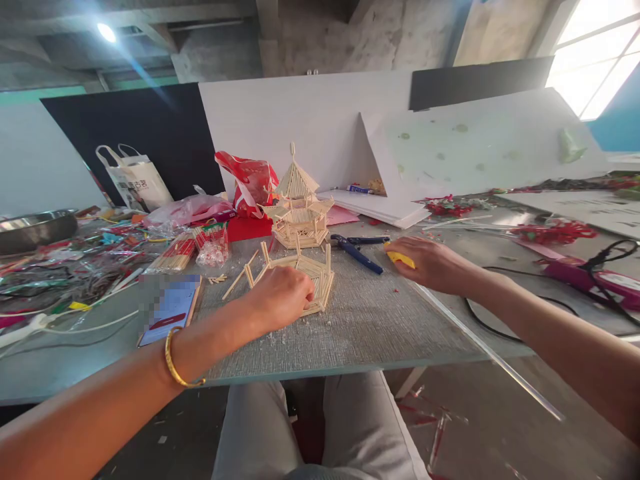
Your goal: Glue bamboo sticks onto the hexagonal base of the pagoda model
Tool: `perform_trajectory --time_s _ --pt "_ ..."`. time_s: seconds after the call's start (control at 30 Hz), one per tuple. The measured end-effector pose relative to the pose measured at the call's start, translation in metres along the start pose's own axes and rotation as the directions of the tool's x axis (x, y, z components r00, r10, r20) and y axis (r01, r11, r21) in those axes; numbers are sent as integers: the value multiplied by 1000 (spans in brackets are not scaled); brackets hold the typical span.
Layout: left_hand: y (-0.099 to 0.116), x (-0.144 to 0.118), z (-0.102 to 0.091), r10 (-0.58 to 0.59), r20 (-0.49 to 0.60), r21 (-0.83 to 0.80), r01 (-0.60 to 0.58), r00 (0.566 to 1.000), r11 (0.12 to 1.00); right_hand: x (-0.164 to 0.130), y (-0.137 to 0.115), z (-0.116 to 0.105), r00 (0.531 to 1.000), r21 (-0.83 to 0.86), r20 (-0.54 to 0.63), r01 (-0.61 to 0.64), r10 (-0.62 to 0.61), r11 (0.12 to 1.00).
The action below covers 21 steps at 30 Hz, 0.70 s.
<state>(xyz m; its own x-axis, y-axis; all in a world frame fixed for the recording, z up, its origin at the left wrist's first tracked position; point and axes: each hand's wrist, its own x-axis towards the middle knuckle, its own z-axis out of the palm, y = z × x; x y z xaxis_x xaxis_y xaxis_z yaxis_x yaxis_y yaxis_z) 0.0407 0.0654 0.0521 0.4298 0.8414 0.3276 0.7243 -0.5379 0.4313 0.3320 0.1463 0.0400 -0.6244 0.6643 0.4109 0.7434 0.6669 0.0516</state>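
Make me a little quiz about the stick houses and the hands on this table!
1. True or false: the left hand rests on the flat stick frame.
2. What colour is the thing under the right hand: A red, B yellow, C green?
3. Which tool lies between the stick pagoda and the right hand?

Key: 1 true. 2 B, the yellow object. 3 the blue pliers.

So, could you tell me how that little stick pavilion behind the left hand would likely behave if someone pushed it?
The stick pavilion looks light, being built of thin wooden sticks, so it would probably slide easily. It is tall with a narrow spire, so a high push might tip it. The joints look delicate and could break.
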Motion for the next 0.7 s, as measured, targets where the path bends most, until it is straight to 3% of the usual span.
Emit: perform_trajectory --time_s 0.13,0.27,0.47,0.6,0.7 --pt "6 0 1 21 18 114 -23 1000 993 2 -38 -1 996 17 39 83 -84 996" --pt "8 0 5 22 -2 88 -22 1000 996 3 -59 7 989 84 66 126 -131 989" --pt "10 -1 6 2 11 63 -3 1000 998 6 -78 16 972 153 149 157 -180 976" --pt "12 0 6 14 21 132 -16 1000 991 6 -84 19 946 209 214 201 -245 957" --pt "11 1 8 28 96 232 -49 995 971 5 -89 20 927 226 251 223 -278 948"
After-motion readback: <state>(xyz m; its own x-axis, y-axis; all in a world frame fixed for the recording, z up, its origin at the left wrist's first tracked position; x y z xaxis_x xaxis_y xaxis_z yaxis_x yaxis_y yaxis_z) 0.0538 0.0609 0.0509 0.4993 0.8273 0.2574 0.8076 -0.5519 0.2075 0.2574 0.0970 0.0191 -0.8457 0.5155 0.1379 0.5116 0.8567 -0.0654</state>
